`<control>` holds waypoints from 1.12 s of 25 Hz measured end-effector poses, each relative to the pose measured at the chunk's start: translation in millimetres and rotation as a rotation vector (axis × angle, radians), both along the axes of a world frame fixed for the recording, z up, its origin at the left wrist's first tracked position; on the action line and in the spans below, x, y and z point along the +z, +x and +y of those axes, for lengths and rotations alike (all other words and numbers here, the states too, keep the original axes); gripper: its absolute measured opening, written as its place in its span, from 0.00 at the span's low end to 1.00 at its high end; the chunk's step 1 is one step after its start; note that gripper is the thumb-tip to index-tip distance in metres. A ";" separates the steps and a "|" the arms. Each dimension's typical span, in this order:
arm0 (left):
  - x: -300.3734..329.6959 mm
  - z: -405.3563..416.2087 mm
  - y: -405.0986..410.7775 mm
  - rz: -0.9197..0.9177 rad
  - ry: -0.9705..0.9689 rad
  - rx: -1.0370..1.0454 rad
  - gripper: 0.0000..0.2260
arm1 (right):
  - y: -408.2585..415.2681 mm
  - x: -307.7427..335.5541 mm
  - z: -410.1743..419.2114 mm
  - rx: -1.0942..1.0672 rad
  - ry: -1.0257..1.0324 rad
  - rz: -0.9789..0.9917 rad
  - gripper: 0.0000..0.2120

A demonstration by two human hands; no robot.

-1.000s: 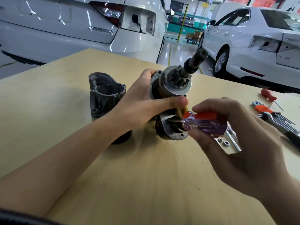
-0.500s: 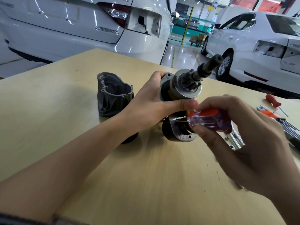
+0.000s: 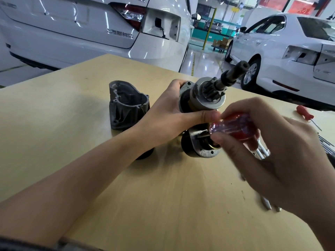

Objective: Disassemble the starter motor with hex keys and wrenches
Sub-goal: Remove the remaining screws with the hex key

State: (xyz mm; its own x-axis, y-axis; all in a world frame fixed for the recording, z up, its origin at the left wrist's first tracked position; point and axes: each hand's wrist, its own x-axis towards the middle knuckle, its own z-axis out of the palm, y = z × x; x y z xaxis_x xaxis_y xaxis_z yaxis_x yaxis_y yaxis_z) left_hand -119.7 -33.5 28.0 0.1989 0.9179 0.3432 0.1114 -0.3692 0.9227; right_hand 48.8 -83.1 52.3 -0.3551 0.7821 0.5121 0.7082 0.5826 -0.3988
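Gripping the starter motor (image 3: 201,98) at frame centre as before, the left hand (image 3: 168,116) steadies it while the right hand (image 3: 268,151), curled around the screwdriver (image 3: 233,127), has rolled its handle, suggesting a fastener is loosening.

Car workshop: white cars (image 3: 94,28), workbench (image 3: 54,113)

Grey starter motor (image 3: 201,98), pinion shaft tilted upward

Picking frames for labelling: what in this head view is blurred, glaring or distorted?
Head view: right hand and screwdriver handle motion-blurred; left hand and grey housing sharp; ceiling-light glare on the near white car; wide-angle bending at the edges.
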 end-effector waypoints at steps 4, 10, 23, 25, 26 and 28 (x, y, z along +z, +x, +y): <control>-1.9 2.4 -0.9 0.003 0.008 0.012 0.35 | 2.2 -0.5 -11.8 0.011 0.231 -0.117 0.15; -1.4 0.3 -0.7 0.009 0.017 0.006 0.38 | -2.6 8.9 -17.1 -0.039 0.369 -0.050 0.23; -2.4 2.2 0.3 -0.017 0.054 0.014 0.36 | 84.3 -24.7 25.0 -0.651 -0.247 0.012 0.12; -2.9 2.6 0.1 -0.013 0.068 0.014 0.35 | 81.6 -26.8 23.9 -0.642 -0.275 0.042 0.12; -3.1 3.0 0.0 -0.016 0.073 0.010 0.35 | 79.2 -28.0 23.2 -0.631 -0.288 0.063 0.12; -3.3 2.9 0.2 -0.025 0.071 0.002 0.35 | 75.1 -29.8 20.8 -0.601 -0.305 0.067 0.11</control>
State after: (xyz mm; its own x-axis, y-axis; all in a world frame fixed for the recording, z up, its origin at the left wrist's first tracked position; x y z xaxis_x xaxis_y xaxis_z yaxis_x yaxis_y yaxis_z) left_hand -119.6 -30.6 24.7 0.1878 0.8913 0.4127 0.0890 -0.4339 0.8966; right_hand 123.9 -62.3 22.5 0.2115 0.9466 0.2433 0.8419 -0.0500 -0.5372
